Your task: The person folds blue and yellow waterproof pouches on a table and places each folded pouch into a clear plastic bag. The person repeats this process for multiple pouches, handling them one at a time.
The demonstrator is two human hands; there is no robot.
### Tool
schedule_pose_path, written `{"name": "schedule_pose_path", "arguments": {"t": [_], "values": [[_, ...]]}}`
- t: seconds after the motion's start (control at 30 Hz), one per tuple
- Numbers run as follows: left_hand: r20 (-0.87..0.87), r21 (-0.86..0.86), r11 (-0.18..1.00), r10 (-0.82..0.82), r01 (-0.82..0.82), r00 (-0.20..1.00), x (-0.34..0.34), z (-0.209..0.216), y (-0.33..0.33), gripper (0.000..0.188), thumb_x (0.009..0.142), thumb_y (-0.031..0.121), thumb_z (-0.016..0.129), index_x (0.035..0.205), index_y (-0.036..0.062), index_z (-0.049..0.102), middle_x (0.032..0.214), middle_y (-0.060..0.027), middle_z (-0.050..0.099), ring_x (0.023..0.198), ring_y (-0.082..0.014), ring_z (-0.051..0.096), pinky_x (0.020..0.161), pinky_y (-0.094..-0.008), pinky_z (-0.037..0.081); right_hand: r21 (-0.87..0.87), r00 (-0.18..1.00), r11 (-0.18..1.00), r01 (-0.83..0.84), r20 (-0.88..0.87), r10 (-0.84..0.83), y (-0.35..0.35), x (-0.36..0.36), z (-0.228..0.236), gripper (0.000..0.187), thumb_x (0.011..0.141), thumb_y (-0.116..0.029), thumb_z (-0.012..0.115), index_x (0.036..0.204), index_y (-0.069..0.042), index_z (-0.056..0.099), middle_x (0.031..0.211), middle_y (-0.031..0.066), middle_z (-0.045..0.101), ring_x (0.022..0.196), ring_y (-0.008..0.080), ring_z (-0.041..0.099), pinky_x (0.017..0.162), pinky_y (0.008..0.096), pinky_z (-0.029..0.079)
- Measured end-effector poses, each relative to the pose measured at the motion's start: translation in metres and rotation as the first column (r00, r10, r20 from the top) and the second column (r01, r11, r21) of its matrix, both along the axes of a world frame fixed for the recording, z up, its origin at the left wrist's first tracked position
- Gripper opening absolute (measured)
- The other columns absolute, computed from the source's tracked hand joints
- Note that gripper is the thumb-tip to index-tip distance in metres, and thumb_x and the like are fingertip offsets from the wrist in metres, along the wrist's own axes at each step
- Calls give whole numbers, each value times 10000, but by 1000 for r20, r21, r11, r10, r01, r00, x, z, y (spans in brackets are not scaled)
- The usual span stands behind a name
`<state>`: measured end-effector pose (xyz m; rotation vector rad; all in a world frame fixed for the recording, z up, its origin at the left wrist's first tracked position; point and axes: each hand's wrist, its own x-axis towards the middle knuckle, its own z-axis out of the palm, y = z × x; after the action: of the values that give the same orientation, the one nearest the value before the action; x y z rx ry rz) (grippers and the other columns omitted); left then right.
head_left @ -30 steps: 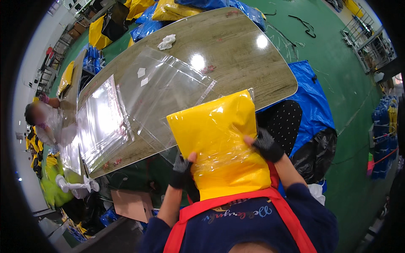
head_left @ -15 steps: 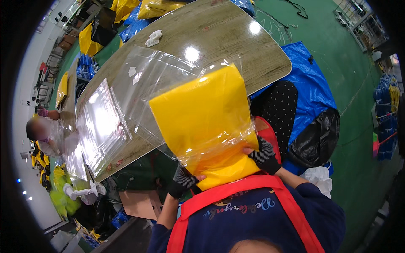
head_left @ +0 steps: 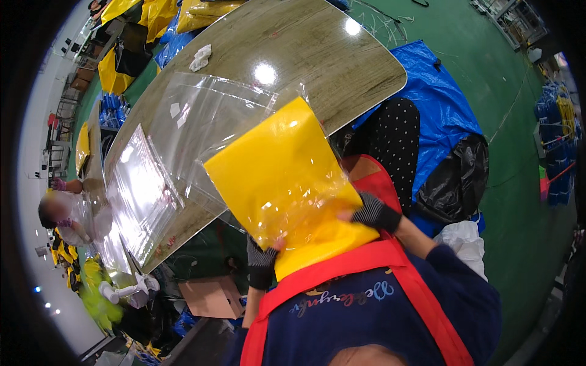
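A folded yellow sheet (head_left: 278,161), smooth and flat, sits mostly inside a clear plastic bag (head_left: 299,216) in front of my chest. Its lower end sticks out of the bag's mouth toward my apron. My left hand (head_left: 264,259), in a striped black-and-grey fingerless glove, closes on the bag's edge at the lower left corner. On the opposite side my right hand (head_left: 369,213), gloved alike, grips the bag's edge with its thumb over the yellow sheet; its fingertips are slightly blurred. The fingers beneath the bag are hidden.
Flat clear bags (head_left: 189,116) lie spread on the wood-grain table (head_left: 323,52), beside a shiny bag stack (head_left: 137,177). A crumpled white tissue (head_left: 200,57) rests farther back. Blue sheeting (head_left: 436,97) and a black bag (head_left: 455,177) lie at right. Another person (head_left: 70,213) sits at far left.
The yellow sheet and bag have tilted slightly and shifted left in view. My right hand has moved a little left and up along the bag's edge, and the whole view has shifted.
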<state>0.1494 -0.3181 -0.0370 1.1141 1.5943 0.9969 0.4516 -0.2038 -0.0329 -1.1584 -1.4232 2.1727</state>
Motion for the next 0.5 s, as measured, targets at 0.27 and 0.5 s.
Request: {"name": "schedule_pose_path", "arguments": {"t": [0.27,0.5], "values": [[256,-45,931,-340,362,905,12,46,-2,731,679,162,816,1291,22,443,1237,-102,538,1152,-226,501,968,-355,412,122,942,968,221,-282,-180,-12,14,59,999,756,-150,761,1465,-45,66,1467,116,288,1349,222,280,1090,352,258],[233,173,980,55,-97,971,59,10,72,605,710,163,795,1223,28,504,1198,-103,566,1088,-228,543,927,-347,442,139,783,827,545,-438,-442,75,-55,110,648,759,-161,763,1297,-28,428,1140,78,586,1047,150,560,901,294,457]]}}
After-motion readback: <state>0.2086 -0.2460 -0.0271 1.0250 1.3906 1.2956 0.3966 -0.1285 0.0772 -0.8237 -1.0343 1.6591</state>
